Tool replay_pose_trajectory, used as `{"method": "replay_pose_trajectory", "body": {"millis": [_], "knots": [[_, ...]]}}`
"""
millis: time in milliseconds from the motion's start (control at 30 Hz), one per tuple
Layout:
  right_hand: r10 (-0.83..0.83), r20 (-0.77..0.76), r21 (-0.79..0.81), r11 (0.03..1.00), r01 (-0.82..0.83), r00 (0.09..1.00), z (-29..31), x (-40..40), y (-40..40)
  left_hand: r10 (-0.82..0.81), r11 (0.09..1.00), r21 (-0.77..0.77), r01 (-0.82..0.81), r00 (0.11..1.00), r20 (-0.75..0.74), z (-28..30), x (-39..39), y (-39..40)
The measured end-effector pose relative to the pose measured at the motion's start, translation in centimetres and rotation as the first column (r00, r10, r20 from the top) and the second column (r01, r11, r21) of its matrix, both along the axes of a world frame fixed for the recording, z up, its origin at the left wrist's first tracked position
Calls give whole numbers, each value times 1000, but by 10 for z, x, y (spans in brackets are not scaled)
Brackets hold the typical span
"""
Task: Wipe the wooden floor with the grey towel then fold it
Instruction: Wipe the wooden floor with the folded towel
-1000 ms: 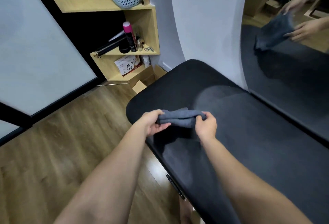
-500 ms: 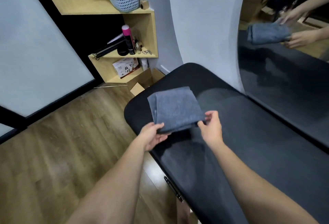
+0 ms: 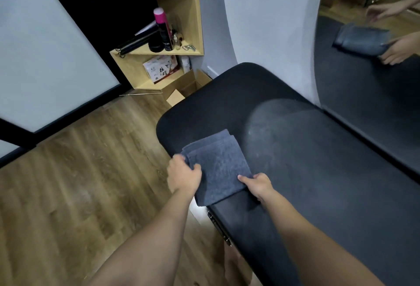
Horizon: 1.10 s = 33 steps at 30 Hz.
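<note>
- Grey towel, folded in layers, lies at the near edge of a black padded bench above the wooden floor.
- Left hand pinches its left edge; right hand pinches the near corner.
- Folding looks nearly finished.

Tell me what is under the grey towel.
The folded grey towel lies on the black padded bench, its near corner hanging past the edge. Both hands, left hand and right hand, grip it. Anything beneath it is covered.
</note>
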State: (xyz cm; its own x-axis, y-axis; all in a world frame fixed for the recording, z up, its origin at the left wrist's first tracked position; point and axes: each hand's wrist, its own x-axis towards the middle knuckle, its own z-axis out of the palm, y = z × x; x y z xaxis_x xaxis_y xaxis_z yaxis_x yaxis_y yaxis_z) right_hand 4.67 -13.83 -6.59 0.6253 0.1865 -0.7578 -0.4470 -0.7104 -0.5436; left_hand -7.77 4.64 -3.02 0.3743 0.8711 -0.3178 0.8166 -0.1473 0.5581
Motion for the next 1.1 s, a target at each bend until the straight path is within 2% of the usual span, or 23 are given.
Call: {"method": "replay_pose_trajectory", "body": {"millis": [33, 67, 133, 233, 300, 400, 533, 667, 733, 800, 867, 933, 967, 1033, 1100], "knots": [[-55, -10, 34, 998, 55, 998, 1, -1, 4, -155, 978, 144, 153, 988, -2, 7, 11, 1], [-102, -16, 74, 992, 103, 995, 2, -1, 9, -326, 918, 232, 320, 945, -13, 14, 24, 1], [-114, 30, 134, 985, 109, 993, 9, 1, 19, -629, 741, 287, 607, 777, -22, 30, 53, -3], [73, 269, 158, 980, -119, 960, 30, 14, 35, -840, 535, 142, 833, 543, -22, 55, 88, -8], [203, 409, 141, 949, -281, 890, 54, 29, 46, -875, 477, 74, 876, 481, -47, 70, 102, -6], [266, 538, 174, 894, -413, 800, 94, 54, 58, -849, 520, 114, 847, 527, -40, 94, 105, 8], [299, 576, 240, 829, -506, 761, 141, 74, 69, -745, 653, 113, 749, 662, -85, 118, 90, 38], [380, 652, 213, 739, -639, 657, 191, 75, 89, -707, 687, 134, 714, 700, -101, 139, 70, 53], [398, 684, 213, 693, -689, 611, 218, 69, 98, -680, 731, 85, 678, 733, -1, 153, 57, 56], [388, 710, 229, 662, -714, 587, 243, 64, 107, -624, 774, 0, 633, 763, 169, 172, 44, 59], [347, 750, 247, 643, -725, 563, 267, 57, 115, -553, 818, 37, 573, 768, 324, 195, 29, 65], [267, 769, 334, 606, -722, 581, 291, 46, 122, -541, 838, 174, 517, 747, 387, 223, 16, 74], [226, 752, 410, 576, -708, 619, 302, 40, 125, -547, 837, 231, 497, 735, 400, 237, 11, 80], [156, 669, 597, 469, -650, 727, 326, 22, 127, -584, 811, 340, 477, 702, 408, 275, -3, 89], [157, 511, 774, 344, -531, 845, 350, 5, 127, -627, 773, 419, 478, 679, 383, 318, -20, 94]]}}
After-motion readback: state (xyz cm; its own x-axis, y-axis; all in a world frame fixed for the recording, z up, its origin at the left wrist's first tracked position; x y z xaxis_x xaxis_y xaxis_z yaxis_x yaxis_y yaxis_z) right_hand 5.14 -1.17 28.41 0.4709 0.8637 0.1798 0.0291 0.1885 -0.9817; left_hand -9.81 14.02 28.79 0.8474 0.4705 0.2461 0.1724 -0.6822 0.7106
